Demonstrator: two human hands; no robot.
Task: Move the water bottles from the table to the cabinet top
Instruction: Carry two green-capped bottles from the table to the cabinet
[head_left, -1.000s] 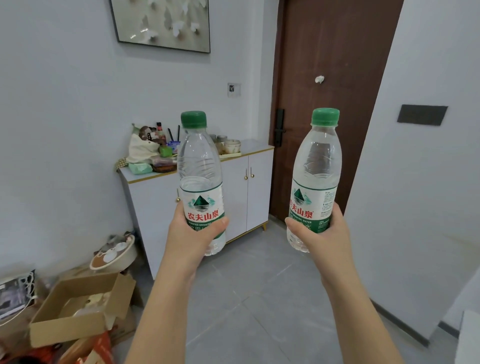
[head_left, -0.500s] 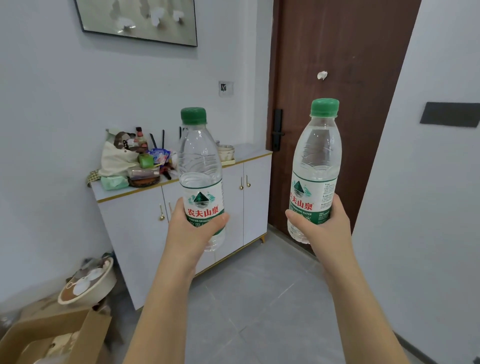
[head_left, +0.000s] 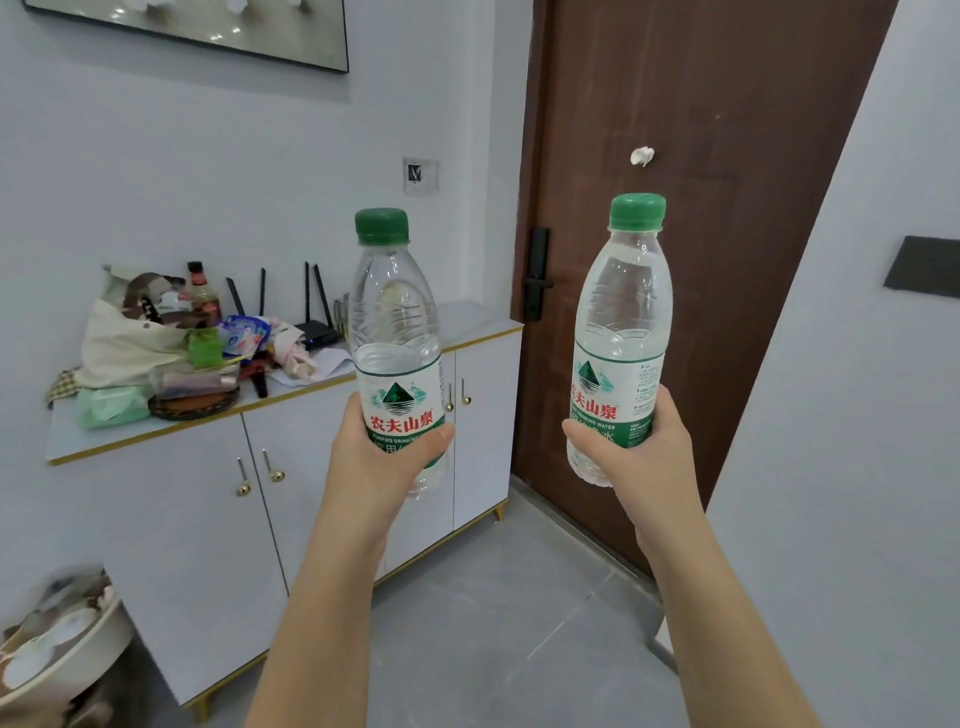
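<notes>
One bottle (head_left: 395, 322) in left grip (head_left: 382, 465), second bottle (head_left: 623, 312) in right grip (head_left: 641, 462)

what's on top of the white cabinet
A cream bag, dark bottle, black router and green pack crowd the left part. The right end of the cabinet top shows bare; the water bottle in the left hand covers a stretch.
</notes>
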